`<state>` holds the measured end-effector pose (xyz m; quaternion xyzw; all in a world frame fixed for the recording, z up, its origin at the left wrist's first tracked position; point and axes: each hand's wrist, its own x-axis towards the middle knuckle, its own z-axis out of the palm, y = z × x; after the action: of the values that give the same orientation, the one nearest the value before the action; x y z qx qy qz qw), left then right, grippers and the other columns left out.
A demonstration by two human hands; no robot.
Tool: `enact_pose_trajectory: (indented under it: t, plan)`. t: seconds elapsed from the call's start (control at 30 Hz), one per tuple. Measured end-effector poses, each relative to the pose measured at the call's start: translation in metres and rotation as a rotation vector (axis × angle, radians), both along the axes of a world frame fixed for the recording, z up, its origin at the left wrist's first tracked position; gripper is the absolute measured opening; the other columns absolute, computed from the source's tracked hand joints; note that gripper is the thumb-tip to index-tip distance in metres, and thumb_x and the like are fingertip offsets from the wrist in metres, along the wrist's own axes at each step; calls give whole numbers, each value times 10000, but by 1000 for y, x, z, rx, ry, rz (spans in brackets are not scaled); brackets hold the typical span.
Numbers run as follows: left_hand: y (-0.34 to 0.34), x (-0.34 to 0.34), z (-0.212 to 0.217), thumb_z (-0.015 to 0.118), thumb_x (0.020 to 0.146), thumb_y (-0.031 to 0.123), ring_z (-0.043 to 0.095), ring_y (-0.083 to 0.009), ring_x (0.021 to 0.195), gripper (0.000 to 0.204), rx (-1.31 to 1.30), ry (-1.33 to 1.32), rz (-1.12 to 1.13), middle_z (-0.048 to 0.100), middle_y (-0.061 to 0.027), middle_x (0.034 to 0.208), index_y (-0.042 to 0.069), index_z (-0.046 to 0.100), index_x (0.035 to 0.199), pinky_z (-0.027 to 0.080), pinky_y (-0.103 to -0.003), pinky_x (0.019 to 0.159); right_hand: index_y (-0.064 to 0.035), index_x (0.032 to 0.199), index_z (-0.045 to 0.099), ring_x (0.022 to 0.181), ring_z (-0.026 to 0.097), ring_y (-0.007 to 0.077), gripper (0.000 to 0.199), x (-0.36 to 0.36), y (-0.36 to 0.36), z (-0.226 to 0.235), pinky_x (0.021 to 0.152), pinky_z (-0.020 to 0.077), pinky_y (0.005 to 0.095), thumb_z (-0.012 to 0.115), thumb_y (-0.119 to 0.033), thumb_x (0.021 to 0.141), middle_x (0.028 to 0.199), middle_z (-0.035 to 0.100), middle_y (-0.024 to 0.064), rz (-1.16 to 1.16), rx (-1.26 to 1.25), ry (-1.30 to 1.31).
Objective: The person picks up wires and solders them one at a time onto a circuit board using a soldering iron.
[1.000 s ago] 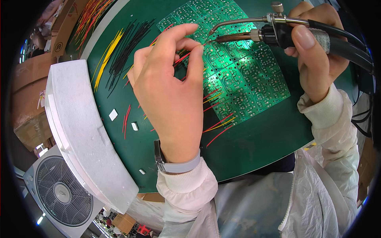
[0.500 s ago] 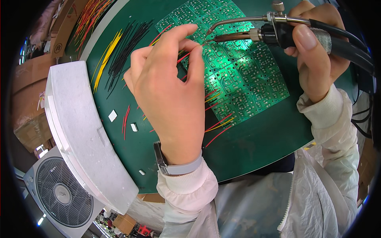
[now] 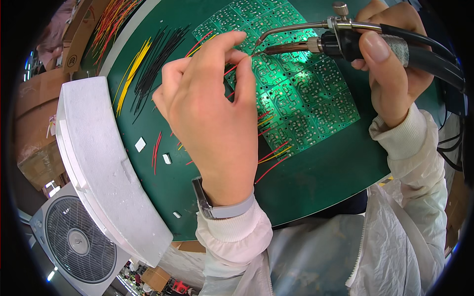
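Observation:
My right hand (image 3: 395, 64) is closed round a soldering iron (image 3: 340, 45) with a thin metal feed tube (image 3: 296, 24) clamped along its top. The iron's tip and the tube's bent end meet close to the left part of a green circuit board panel (image 3: 308, 84). My left hand (image 3: 212, 103) pinches a red wire (image 3: 230, 70) between thumb and forefinger, its end by the iron's tip. Whether the wire touches the board there is hard to make out. Several red and yellow wires (image 3: 274, 153) stick out from the panel's lower left edge.
Black wires (image 3: 158, 64) and yellow wires (image 3: 132, 76) lie on the green table (image 3: 316, 182) to the left. Nearby are loose red wires (image 3: 156, 153) and small white pieces (image 3: 140, 144). A white foam block (image 3: 106, 158) lines the left edge; beyond stand a fan (image 3: 79, 241) and cardboard boxes (image 3: 39, 123).
The soldering iron and my right hand have shifted very slightly left. My left hand stays nearly still, pinching the red wire.

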<state>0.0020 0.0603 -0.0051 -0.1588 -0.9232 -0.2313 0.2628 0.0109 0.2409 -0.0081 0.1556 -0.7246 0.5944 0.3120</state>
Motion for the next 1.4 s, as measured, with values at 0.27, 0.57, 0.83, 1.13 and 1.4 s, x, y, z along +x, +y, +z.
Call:
enact_pose_trajectory:
  t: [0.27, 0.57, 0.83, 1.13, 1.4]
  plan:
    - [2, 0, 1, 718, 741, 48, 533, -130, 736, 261, -6, -10, 5, 672, 45, 774, 152, 693, 978, 458, -275, 708, -45, 812, 430, 530, 451, 83, 307, -5, 11, -16, 498, 369, 219, 688, -210, 795, 645, 536, 79, 27, 7, 102]
    - [3, -1, -2, 723, 732, 38, 530, -132, 728, 283, -45, 34, 6, 676, 43, 772, 166, 693, 983, 453, -276, 697, -42, 818, 429, 538, 453, 85, 300, 1, 1, 1, 508, 369, 223, 690, -186, 791, 654, 540, 81, 46, -30, 15]
    - [3, 0, 0, 727, 733, 41, 531, -135, 725, 285, -70, 41, 11, 675, 42, 770, 167, 689, 985, 453, -280, 693, -43, 816, 430, 528, 450, 88, 302, 0, 0, -1, 495, 363, 227, 694, -186, 786, 644, 534, 81, -18, -15, 60]
    - [3, 0, 0, 727, 736, 52, 522, -139, 711, 277, -88, 50, 16, 673, 53, 764, 168, 687, 985, 444, -288, 702, -44, 806, 428, 529, 449, 89, 297, 3, 1, 8, 496, 361, 231, 689, -185, 793, 638, 530, 78, 34, -5, -20]
    - [5, 0, 2, 727, 731, 52, 526, -134, 709, 282, -100, 49, 20, 670, 50, 754, 165, 685, 986, 441, -284, 699, -46, 808, 433, 550, 463, 98, 317, -2, 5, -6, 508, 355, 221, 689, -234, 795, 651, 533, 80, 7, -66, 34]
